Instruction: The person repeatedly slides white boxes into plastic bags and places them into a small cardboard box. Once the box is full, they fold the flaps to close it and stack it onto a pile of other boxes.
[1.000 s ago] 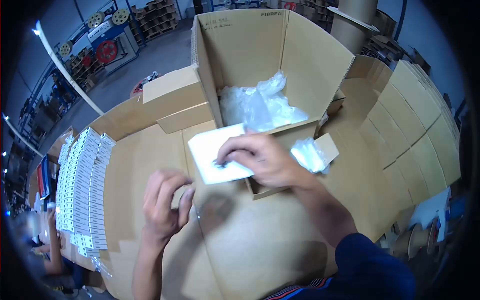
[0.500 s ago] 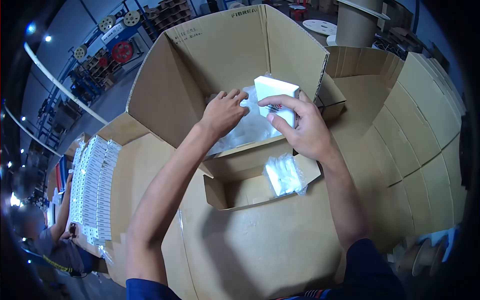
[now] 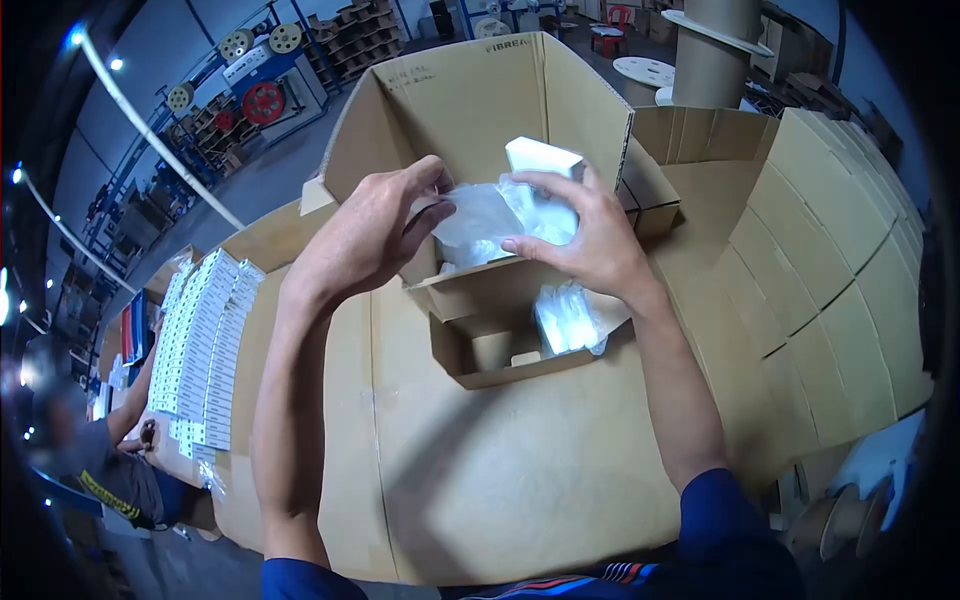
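Observation:
In the head view my left hand (image 3: 375, 225) pinches the edge of a clear plastic bag (image 3: 475, 212) between thumb and fingers. My right hand (image 3: 590, 230) holds a small white box (image 3: 540, 157), its fingers over the box and the thumb reaching toward the bag. Plastic film covers the lower part of the white box. Both hands are over a large open cardboard carton (image 3: 470, 100) with more clear plastic inside. In front of it stands a smaller open cardboard box (image 3: 455, 350), where a bundle of plastic-wrapped white boxes (image 3: 568, 320) rests at the right end.
Stacked small white boxes (image 3: 205, 335) stand at the left of the cardboard-covered table (image 3: 520, 480). Beside them a co-worker (image 3: 110, 440) reaches in. Stacked flat cartons (image 3: 820, 270) line the right side. Behind are a large spool (image 3: 710, 65) and machinery (image 3: 265, 80).
My left hand has moved from hanging loose over the carton to gripping the plastic bag. The bag now lies between both hands, over the lower part of the white box.

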`<state>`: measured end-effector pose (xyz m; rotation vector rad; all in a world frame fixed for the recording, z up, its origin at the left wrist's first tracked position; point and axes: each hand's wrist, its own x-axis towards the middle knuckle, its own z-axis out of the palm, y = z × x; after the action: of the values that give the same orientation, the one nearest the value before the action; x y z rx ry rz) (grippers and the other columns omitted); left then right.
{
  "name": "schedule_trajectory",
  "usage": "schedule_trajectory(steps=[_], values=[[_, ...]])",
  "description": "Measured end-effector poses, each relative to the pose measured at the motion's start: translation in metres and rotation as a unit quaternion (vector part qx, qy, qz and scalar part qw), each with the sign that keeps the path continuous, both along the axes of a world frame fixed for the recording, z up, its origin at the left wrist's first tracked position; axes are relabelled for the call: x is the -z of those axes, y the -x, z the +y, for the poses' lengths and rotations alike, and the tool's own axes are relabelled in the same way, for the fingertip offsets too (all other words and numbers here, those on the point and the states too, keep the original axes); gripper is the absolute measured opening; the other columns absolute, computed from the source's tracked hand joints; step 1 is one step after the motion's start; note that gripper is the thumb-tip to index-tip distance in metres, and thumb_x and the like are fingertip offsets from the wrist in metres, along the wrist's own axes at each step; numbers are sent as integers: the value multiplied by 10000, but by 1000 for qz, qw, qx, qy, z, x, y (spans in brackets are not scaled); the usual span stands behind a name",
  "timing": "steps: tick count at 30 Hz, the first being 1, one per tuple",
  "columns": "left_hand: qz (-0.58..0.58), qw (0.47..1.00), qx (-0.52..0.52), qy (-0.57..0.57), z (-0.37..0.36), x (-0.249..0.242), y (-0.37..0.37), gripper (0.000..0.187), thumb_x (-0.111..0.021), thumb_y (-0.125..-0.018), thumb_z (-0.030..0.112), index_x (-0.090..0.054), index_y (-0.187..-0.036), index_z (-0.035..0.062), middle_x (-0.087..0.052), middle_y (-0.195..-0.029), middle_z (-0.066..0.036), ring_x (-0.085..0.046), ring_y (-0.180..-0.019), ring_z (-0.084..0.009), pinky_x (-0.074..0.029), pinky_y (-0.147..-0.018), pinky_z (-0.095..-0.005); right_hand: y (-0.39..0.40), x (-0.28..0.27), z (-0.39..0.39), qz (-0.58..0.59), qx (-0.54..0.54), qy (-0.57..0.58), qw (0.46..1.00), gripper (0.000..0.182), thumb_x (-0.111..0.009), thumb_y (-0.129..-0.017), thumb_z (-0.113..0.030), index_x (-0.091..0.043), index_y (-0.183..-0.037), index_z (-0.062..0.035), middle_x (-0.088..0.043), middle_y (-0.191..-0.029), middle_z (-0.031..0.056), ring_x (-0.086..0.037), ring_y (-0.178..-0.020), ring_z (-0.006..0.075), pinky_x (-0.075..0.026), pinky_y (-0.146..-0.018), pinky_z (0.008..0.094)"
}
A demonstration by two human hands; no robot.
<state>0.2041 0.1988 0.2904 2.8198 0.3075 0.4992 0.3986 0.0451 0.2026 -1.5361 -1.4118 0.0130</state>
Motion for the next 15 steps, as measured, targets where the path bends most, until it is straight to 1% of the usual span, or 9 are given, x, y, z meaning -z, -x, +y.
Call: schedule_trajectory(steps=[2,3,6,7,9,10,12,14,15], values=[[-18,1000,0,2,-12,-4,18,198,-664,-988,131,-600,-1080,-32,-724,-1023,-224,-708,-1064,-382,-546,-919,-445,15,4,-3,3,0,-15,1000,405,-850,-837,-328,-757,-1150,-87,-616,-1108,229,-614,-1108,357,-506,-964,459],[5,999,-21,32,-18,-10,28,309,-685,-982,152,-587,-1225,-12,-692,-1192,-190,-680,-1130,-330,-529,-967,-428,23,9,-4,25,-4,-15,1000,346,-835,-856,-309,-765,-1102,-76,-617,-1058,213,-624,-1055,338,-512,-919,452],[-372,923,-67,65,-47,35,51,530,-702,-980,181,-472,-1430,24,-565,-1407,-154,-604,-1216,-293,-504,-1019,-425,58,26,-20,94,24,-54,994,226,-776,-928,-249,-747,-964,-28,-573,-927,119,-547,-756,207,-466,-687,361],[-434,871,-120,197,-58,61,64,866,-790,-910,206,-251,-1569,49,-396,-1544,-155,-522,-1292,-303,-463,-1073,-437,69,37,-29,138,14,-57,989,231,-766,-943,-253,-742,-961,-24,-559,-924,102,-512,-739,176,-447,-665,335],[-467,809,-125,334,-86,118,84,810,-736,-966,242,-244,-1559,-9,-436,-1494,-229,-502,-1326,-301,-427,-1110,-425,90,62,-45,208,-7,-74,975,252,-752,-966,-261,-729,-952,-11,-534,-928,73,-462,-725,127,-419,-637,296],[-415,795,-157,413,-101,147,93,758,-706,-994,265,-278,-1543,-34,-454,-1479,-236,-503,-1330,-290,-432,-1109,-411,101,74,-54,239,-18,-84,967,266,-748,-974,-266,-721,-946,-3,-524,-934,62,-447,-729,109,-409,-632,282],[-368,769,-158,498,-141,161,98,593,-645,-1046,228,-369,-1488,-55,-597,-1333,-172,-602,-1194,-202,-482,-1028,-328,124,89,-74,266,-8,-37,963,249,-742,-981,-220,-704,-955,24,-511,-974,51,-460,-788,102,-403,-680,261],[-395,769,-199,462,-160,189,98,425,-657,-1044,212,-509,-1351,-42,-677,-1090,-77,-625,-953,-107,-509,-839,-251,143,99,-94,307,-13,19,951,206,-732,-989,-149,-691,-968,52,-501,-1031,30,-481,-893,83,-405,-770,234],[-387,781,-231,433,-169,192,101,321,-646,-1050,212,-577,-1233,-43,-668,-973,-53,-596,-858,-91,-493,-752,-255,151,111,-100,275,-4,13,961,213,-707,-1011,-162,-668,-957,40,-466,-1018,15,-464,-849,72,-402,-739,225]])
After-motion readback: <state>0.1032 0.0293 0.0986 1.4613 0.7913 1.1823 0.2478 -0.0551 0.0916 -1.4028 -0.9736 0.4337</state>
